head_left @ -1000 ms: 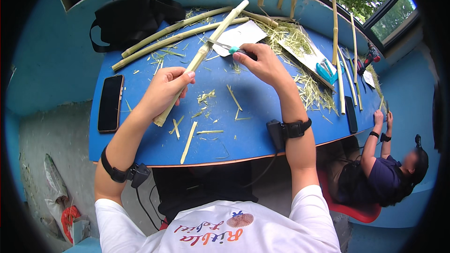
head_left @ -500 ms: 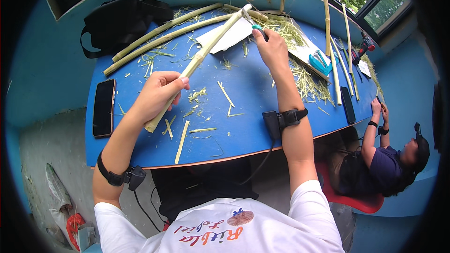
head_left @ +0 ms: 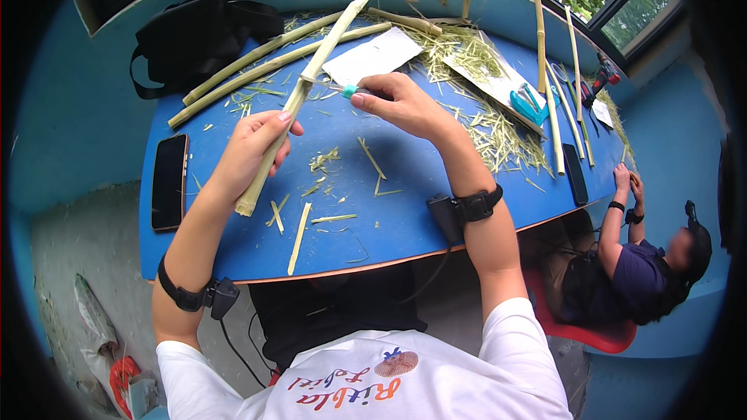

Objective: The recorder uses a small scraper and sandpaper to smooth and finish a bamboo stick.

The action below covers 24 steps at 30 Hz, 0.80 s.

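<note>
Gripping a long, pale-green stalk [head_left: 305,93] near its lower end, the left hand [head_left: 253,148] is closed around the smooth, jointed cane, which slants up and away over the blue tabletop [head_left: 405,218]. The right hand [head_left: 397,101] is pinched shut on a small tool [head_left: 352,90] with a teal handle, its tip meeting the stalk about midway; the blade is too small to make out. Thin fibrous shavings [head_left: 327,187] and split strips litter the tabletop beneath. Two more stalks [head_left: 264,66] lie behind, beside a black bag [head_left: 198,31]. A flat dark phone [head_left: 170,181] rests at the left edge. A white sheet [head_left: 373,56] is partly hidden by the right hand.
</note>
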Tool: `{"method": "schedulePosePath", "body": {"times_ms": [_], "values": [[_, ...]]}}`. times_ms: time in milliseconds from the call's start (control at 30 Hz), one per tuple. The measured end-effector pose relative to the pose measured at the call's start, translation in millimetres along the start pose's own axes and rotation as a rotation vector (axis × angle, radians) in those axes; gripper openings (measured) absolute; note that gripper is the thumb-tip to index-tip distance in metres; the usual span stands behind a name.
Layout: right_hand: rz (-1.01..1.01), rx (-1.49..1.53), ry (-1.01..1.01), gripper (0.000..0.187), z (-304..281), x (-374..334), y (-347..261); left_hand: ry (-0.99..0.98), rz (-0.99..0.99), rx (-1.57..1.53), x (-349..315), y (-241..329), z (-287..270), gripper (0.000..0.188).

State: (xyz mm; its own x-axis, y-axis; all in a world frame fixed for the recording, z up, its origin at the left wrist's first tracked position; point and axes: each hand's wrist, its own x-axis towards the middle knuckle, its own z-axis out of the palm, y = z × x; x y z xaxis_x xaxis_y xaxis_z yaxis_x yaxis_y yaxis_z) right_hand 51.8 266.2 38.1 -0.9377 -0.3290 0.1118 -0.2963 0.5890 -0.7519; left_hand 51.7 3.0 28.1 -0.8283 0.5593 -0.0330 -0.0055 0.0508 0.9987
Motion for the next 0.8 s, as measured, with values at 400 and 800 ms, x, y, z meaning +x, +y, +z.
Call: {"method": "schedulePosePath", "body": {"times_ms": [400,800], "values": [[-0.029,-0.190,0.255,0.035,-4,-4,-6,-0.088,-0.020,-0.084,-2,0,0,0.037],[0.312,-0.408,0.658,0.040,-28,2,28,-0.149,-0.041,0.052,-8,6,5,0.035]]}}
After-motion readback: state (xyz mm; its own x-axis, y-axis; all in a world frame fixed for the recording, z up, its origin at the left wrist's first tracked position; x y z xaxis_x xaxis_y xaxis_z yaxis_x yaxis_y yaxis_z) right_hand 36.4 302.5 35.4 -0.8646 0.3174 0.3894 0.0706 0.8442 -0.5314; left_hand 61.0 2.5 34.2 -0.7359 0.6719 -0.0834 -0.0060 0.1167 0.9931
